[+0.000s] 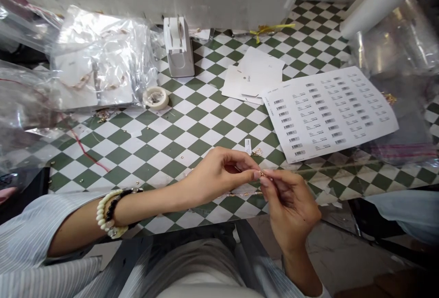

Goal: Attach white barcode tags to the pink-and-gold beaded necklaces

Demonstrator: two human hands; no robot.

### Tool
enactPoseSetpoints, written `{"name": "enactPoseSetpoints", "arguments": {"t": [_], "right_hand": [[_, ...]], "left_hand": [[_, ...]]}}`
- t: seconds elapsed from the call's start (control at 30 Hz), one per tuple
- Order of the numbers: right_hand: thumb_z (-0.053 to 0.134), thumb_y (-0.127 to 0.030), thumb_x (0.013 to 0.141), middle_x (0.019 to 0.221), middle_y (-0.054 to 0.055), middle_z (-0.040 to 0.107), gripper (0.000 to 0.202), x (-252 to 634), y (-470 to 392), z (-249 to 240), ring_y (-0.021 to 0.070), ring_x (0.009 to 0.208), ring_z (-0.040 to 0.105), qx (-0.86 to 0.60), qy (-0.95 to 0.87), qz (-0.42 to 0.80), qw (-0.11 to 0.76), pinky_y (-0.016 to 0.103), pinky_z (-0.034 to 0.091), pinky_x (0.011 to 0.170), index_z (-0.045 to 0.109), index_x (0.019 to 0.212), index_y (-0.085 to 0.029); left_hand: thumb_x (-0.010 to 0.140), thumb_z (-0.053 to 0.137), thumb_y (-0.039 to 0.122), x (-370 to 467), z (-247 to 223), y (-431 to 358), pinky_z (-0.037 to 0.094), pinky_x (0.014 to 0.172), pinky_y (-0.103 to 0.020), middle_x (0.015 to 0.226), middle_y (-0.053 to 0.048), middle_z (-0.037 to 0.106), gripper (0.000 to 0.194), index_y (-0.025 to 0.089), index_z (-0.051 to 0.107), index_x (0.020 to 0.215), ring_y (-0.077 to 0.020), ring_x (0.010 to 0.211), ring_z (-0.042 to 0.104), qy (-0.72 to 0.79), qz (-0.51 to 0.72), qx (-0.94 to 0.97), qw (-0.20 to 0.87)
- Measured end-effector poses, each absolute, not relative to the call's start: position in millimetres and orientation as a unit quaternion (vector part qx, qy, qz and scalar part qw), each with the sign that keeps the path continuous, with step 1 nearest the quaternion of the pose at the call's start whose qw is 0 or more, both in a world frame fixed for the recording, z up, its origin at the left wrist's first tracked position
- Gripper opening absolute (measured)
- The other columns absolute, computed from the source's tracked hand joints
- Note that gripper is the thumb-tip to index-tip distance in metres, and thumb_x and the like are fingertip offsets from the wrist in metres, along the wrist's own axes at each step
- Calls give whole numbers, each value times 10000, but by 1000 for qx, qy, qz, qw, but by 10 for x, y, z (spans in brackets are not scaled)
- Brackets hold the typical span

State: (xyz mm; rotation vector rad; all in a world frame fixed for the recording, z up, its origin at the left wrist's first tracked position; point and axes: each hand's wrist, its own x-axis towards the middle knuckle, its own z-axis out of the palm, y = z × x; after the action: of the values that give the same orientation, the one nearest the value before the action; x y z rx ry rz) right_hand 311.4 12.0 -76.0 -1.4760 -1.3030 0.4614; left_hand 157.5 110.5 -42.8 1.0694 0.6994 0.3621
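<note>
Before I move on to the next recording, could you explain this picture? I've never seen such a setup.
There is no machine: one camera, worn on a person's head, looks forward and down at their bare hands. The left hand, with bracelets at its wrist, and the right hand meet over a checkered tabletop. They pinch a small gold-coloured piece, too tiny to identify. A beaded strand shows beneath the hands; whether it joins that piece, I can't tell. Farther back lie a tape dispenser, a roll of tape, white cards and a sheet of barcode labels, with clear plastic bags to the sides.
</note>
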Motion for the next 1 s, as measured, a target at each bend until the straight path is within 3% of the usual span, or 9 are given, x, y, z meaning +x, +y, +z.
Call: {"name": "enactPoseSetpoints", "arguments": {"t": [0.1, 0.27, 0.43, 0.57, 0.7, 0.8, 1.0], "right_hand": [[700, 10, 805, 940, 11, 733, 358, 3162, 173, -734, 133, 803, 695, -587, -636, 85, 494, 238, 586, 703, 686, 1079, -220], [723, 20, 784, 878, 8, 741, 397, 3188, 231, -699, 125, 715, 680, -568, -697, -7, 438, 229, 548, 630, 677, 1097, -220], [730, 11, 776, 831, 33, 722, 372, 3161, 233, -737, 120, 683, 669, -568, -708, -35, 417, 218, 521, 612, 663, 1096, -168], [706, -13, 813, 785, 7, 706, 370, 3177, 246, -728, 106, 638, 640, -568, -719, -34, 398, 215, 503, 600, 649, 1127, -198], [682, -16, 836, 887, 21, 740, 305, 3244, 264, -695, 119, 727, 684, -568, -731, 9, 377, 224, 533, 660, 650, 1078, -198], [697, -15, 824, 928, 28, 743, 300, 3276, 263, -700, 133, 792, 699, -563, -734, 27, 379, 243, 567, 732, 658, 1063, -190], [721, -37, 803, 880, 19, 738, 351, 3243, 248, -731, 134, 726, 690, -569, -725, -14, 388, 247, 568, 671, 661, 1102, -211]], "left_hand": [[854, 728, 324, 1559, -382, 1120, 329, 479, -168, 663, 20, 553, 190, 136, 713, 875, -58, 557, 421, 355, 156, 499, 775], [886, 654, 289, 1562, -329, 1135, 348, 458, -150, 619, 31, 516, 174, 133, 678, 813, -56, 529, 427, 378, 139, 510, 760], [902, 602, 268, 1564, -363, 1120, 373, 472, -158, 687, 9, 593, 164, 144, 678, 827, -70, 562, 491, 378, 162, 548, 728], [894, 584, 220, 1569, -371, 1132, 408, 514, -166, 654, 16, 603, 143, 142, 676, 816, -72, 566, 514, 381, 160, 583, 699], [882, 602, 198, 1570, -375, 1173, 443, 580, -185, 678, 10, 622, 114, 137, 683, 832, -79, 610, 532, 365, 165, 616, 678], [873, 606, 182, 1560, -366, 1189, 424, 560, -187, 659, 14, 612, 106, 141, 678, 806, -78, 600, 517, 369, 150, 626, 670], [895, 608, 267, 1550, -345, 1154, 348, 461, -173, 684, 14, 597, 138, 163, 678, 835, -69, 553, 466, 398, 130, 546, 726]]}}
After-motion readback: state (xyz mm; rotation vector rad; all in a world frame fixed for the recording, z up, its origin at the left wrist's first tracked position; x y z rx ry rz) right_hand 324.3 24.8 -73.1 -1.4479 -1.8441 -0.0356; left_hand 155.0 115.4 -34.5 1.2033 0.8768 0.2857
